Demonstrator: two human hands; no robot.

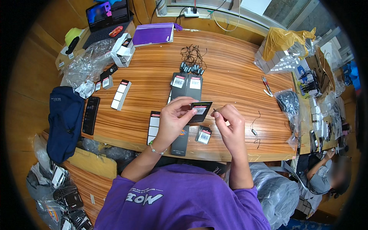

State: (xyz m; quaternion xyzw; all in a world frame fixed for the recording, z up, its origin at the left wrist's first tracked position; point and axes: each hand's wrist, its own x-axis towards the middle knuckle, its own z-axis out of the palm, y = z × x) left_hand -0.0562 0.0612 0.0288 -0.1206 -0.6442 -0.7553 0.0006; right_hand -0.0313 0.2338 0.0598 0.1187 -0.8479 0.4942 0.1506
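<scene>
My left hand (174, 117) is closed on a black hang tag (206, 108) with a white label, held tilted above the table. Just right of it, my right hand (231, 124) pinches a small, thin dark thing, too small to make out. Below the tag lies a small stack of labelled tags (204, 135). A long dark grey tag (179, 145) and a strip of white labels (153, 128) lie partly behind my left hand and wrist. Beyond my hands are two stacks of grey tags (194, 94), with a bundle of black strings (193, 57) past them. A single loose string (254, 132) lies to the right.
Left on the wooden table (226, 65) are a phone (91, 115), a navy cloth bag (63, 122) and a label stack (120, 94). A purple folder (153, 33) and laptop (107, 19) stand behind. Snips (267, 86) and plastic bags (287, 107) lie right; another person (322, 176) sits beyond.
</scene>
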